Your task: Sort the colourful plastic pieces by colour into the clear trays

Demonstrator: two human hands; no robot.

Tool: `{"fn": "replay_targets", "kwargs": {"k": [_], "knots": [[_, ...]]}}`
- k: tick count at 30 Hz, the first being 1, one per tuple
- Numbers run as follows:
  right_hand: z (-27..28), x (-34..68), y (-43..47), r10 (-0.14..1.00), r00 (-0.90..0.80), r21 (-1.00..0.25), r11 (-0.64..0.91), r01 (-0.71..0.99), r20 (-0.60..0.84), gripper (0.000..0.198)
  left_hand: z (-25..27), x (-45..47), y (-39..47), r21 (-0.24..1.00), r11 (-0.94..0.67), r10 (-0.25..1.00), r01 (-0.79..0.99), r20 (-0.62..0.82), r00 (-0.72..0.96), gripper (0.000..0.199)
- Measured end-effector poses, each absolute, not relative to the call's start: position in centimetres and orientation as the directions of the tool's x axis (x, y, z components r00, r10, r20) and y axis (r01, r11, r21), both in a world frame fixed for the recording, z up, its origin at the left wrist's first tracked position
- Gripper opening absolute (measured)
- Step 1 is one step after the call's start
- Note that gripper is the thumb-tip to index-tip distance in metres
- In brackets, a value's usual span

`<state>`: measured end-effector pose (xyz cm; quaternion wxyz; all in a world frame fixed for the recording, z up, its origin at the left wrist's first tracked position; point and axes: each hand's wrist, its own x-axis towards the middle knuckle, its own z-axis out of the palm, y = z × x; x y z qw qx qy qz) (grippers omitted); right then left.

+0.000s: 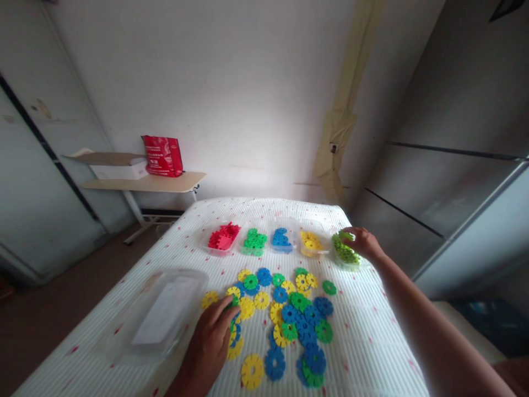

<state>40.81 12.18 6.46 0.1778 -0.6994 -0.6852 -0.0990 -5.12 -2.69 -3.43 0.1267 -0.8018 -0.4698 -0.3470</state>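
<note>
My left hand (210,336) reaches into the left side of a loose spread of notched plastic discs. Its fingers are slightly curved and apart, with the tips at a green disc (235,300) and the yellow discs (247,307) beside it. My right hand (362,242) is over the rightmost clear box, which holds light green pieces (345,251). Thumb and fingers are apart there, and I see nothing held between them. Blue discs (306,329), green discs (324,331) and yellow discs (252,371) lie mixed on the cloth. My left palm hides some discs.
Clear boxes in a row hold red pieces (223,237), green pieces (255,241), blue pieces (281,238) and yellow pieces (311,241). A large transparent container (190,286) lies at left on the striped cloth (363,331). Behind, a side table (177,183) carries a red bag (163,157).
</note>
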Motion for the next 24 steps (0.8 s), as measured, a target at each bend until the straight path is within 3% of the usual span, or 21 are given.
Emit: {"fn": "replay_targets", "kwargs": {"k": [7,11,15,18,21,24], "knots": [[6.8,40.1,12.9,0.967,0.003,-0.038,0.007,0.999,0.254,0.037,-3.3,-5.1,-2.8,0.125,-0.525,0.671,0.842,0.67,0.319,0.034],[6.8,40.7,12.1,0.887,-0.07,-0.079,0.119,0.99,0.455,0.03,-3.3,-5.2,-2.8,0.19,-0.511,0.711,0.838,0.641,0.289,0.037],[6.9,41.0,8.9,0.731,0.033,-0.142,0.087,0.986,0.681,0.028,-3.5,-5.2,-2.8,0.236,-0.497,0.725,0.835,0.642,0.251,0.039],[6.6,39.9,5.6,0.676,0.066,-0.191,0.113,0.975,0.734,0.03,-3.6,-5.0,-2.8,0.235,-0.473,0.742,0.849,0.626,0.24,0.04],[6.0,37.4,2.3,0.736,-0.071,-0.226,0.296,0.928,0.673,0.031,-3.4,-4.6,-3.0,0.202,-0.438,0.775,0.876,0.579,0.254,0.042],[4.9,34.1,-1.1,0.808,-0.296,-0.256,0.471,0.844,0.51,0.034,-3.1,-4.2,-3.3,0.153,-0.423,0.804,0.893,0.519,0.291,0.048]]}}
